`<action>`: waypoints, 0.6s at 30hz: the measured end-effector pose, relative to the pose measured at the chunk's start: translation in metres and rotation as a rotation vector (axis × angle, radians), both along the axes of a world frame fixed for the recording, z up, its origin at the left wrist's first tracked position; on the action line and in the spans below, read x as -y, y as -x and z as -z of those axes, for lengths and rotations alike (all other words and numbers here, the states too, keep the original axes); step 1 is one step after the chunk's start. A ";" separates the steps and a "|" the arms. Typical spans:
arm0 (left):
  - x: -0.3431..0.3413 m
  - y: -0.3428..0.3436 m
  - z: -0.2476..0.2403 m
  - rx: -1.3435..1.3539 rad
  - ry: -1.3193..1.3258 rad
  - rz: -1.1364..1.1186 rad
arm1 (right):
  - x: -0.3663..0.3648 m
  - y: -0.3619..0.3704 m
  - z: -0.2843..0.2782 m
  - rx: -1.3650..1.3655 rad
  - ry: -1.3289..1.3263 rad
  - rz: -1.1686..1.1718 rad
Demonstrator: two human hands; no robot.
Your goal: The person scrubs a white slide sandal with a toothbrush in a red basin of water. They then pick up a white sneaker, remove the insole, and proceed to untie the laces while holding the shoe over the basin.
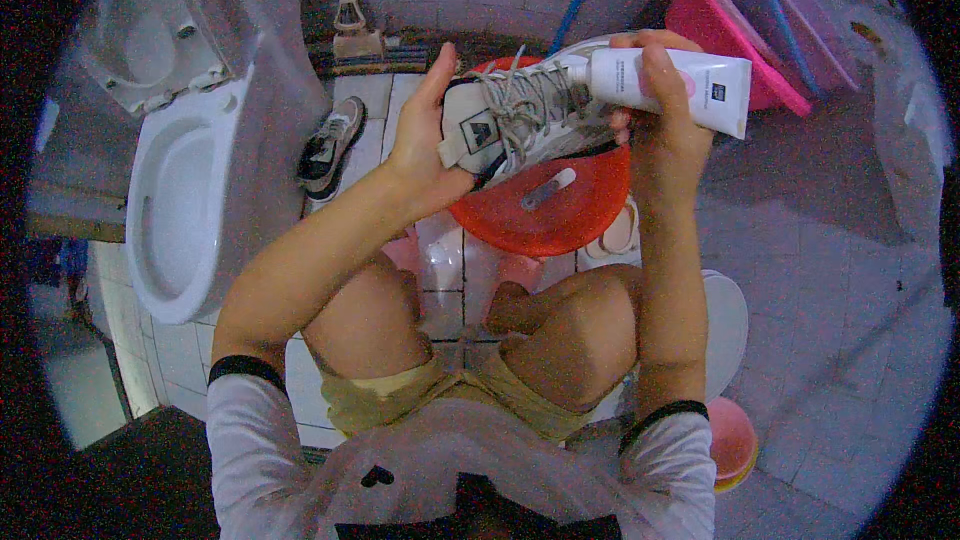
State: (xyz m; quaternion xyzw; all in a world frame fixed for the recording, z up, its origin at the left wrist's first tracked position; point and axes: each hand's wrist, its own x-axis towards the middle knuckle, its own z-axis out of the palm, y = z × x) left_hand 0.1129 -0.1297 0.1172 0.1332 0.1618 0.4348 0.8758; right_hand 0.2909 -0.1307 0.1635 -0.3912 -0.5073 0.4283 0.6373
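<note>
A grey-and-white lace-up sneaker (530, 110) is up in front of me, its tongue toward the left and its toe toward the right. My left hand (425, 145) grips the heel end, thumb pointing up beside the collar; the fingers underneath are hidden. In my right hand (672, 145) is a white squeeze tube (718, 90), lying over the sneaker's toe with its narrow end toward the laces. The thumb presses across the tube, and some fingertips show near the shoe's side. Below the sneaker sits a red basin (595, 205) with a light-coloured brush-like thing (548, 188) in it.
A matching sneaker (332, 145) rests on the tiles beside the white toilet (165, 270). Pink basins (715, 25) lean at the back right. A pale slipper (620, 230) lies by the red basin. A pink bowl (732, 440) stands at lower right.
</note>
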 end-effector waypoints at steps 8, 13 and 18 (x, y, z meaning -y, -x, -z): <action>0.000 0.002 0.003 -0.032 0.009 -0.057 | 0.008 0.007 0.011 0.220 -0.255 0.174; 0.000 0.006 0.003 -0.019 0.013 -0.101 | 0.001 0.006 0.023 0.415 -0.310 0.162; 0.000 0.007 -0.002 -0.024 -0.026 -0.084 | 0.003 0.009 0.023 0.338 -0.189 0.087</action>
